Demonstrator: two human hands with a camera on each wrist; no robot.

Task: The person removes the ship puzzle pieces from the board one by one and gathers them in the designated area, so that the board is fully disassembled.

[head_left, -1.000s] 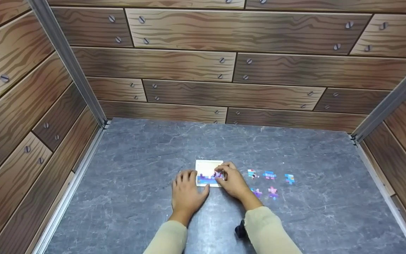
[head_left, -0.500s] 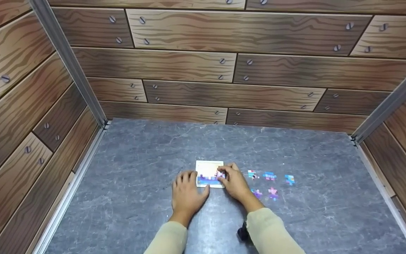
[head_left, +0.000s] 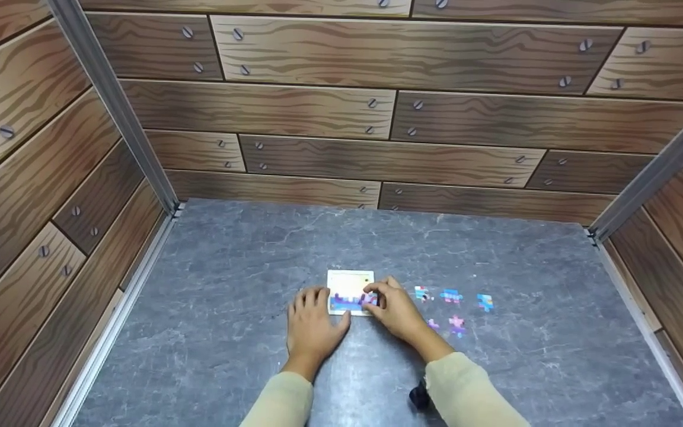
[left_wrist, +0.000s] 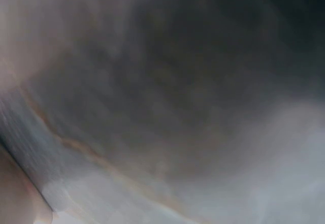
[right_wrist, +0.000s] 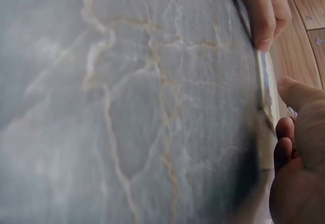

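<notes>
A small square puzzle tray [head_left: 350, 281] lies on the table, with purple and blue jigsaw pieces [head_left: 344, 303] filling its near part. My left hand [head_left: 310, 323] rests along the tray's left side, fingers stretched forward and thumb at the near edge. At the tray's right side my right hand [head_left: 396, 308] pinches a purple-pink jigsaw piece [head_left: 370, 298] between thumb and index finger, right over the near right corner. In the right wrist view the tray's edge [right_wrist: 267, 82] shows side-on, between the left thumb [right_wrist: 263, 33] and the right hand [right_wrist: 304, 148]. The left wrist view is mostly blurred tabletop.
Several loose jigsaw pieces [head_left: 451, 295] lie right of the tray, one of them [head_left: 432, 324] partly hidden by my right wrist. A small black object [head_left: 419, 396] is beside the right sleeve. Wood-patterned walls [head_left: 318, 110] enclose the grey marbled table [head_left: 246, 249].
The right hand stays at the tray's right side; the pinched piece has turned and sits lower against the near right corner. The right forearm has swung slightly right. The left hand keeps its place.
</notes>
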